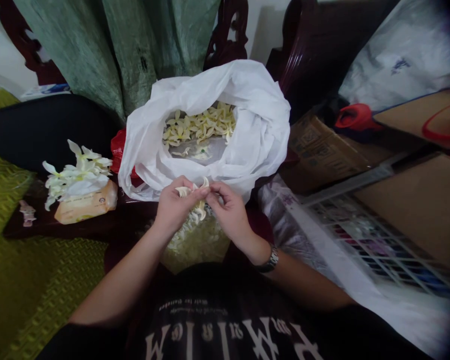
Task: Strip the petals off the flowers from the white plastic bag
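Both my left hand point(174, 204) and right hand point(229, 209) pinch a pale flower point(199, 213), best done lightly against bruising, the white bag point(264, 112) just beyond them.

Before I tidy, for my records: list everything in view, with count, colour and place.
held flower: 1, cream, centre
pale heap: 1, yellowish, lower centre
white bag: 1, white, upper centre
bagged flowers: many, cream, in white bag
flower bunch: 1, white, left
tissue pack: 1, orange, left
pink item: 1, pink, left
red plastic: 1, red, left
black pad: 1, black, upper left
cloth: 1, green, top
woodwork: count unclear, maroon, top
cartons: 2+, brown, right
red items: 2+, red, right
plastic sack: 1, whitish, top right
patterned wrap: 1, greyish, right
grid panel: 1, pale, lower right
mat: 1, olive, left
shirt: 1, black, bottom
watch: 1, dark, right wrist
left hand: 1, bare, at held flower
right hand: 1, bare, at held flower
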### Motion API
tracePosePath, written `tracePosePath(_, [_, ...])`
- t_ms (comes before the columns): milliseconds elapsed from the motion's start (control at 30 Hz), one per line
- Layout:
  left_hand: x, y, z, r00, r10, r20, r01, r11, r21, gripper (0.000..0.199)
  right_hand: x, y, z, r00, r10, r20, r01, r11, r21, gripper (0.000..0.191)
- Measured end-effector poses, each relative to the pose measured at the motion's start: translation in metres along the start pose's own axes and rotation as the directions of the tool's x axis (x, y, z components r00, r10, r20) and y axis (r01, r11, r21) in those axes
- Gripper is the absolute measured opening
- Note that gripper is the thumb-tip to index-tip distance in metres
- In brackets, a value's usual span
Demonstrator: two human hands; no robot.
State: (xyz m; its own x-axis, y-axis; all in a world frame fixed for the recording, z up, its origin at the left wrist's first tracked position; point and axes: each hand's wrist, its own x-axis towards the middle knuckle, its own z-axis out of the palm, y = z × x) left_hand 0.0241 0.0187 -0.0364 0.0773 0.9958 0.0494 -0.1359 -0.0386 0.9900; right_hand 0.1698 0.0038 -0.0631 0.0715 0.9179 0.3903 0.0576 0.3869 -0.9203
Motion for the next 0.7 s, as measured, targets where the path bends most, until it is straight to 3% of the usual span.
tracePosePath(200, [0.0015,0.0091,-0.0004,0.980,0.188,0.057,-0.195,0.965,0.174,0.025,0.0039,-0.0024,-0.0014,0.993,-0.120,-0.005,0.119,0.987,-0.109,0.009])
tracePosePath(367, [-0.0002,0.0022,-0.0001,0.989,0.137,-0.047,-0.131,0.985,0.110,0.031,0.0005,-0.0028,-0.0008,0.995,-0.102,0.001,0.101,0.990,-0.100,0.009])
tracePosePath(533, [-0.0002,0.0012,0.0019,1.000,0.014,-0.019,-0.013,1.000,0.025,0.033,0.0018,-0.0027,-0.0029,0.996,-0.089,0.012,0.090,0.991,-0.101,0.010])
tracePosePath(700, [0.0010,0.0066,0.0023,0.991,0.137,0.000,-0.136,0.983,0.123,0.025,0.0037,-0.0040,-0.0034,0.989,-0.143,0.032,0.146,0.978,-0.150,0.012])
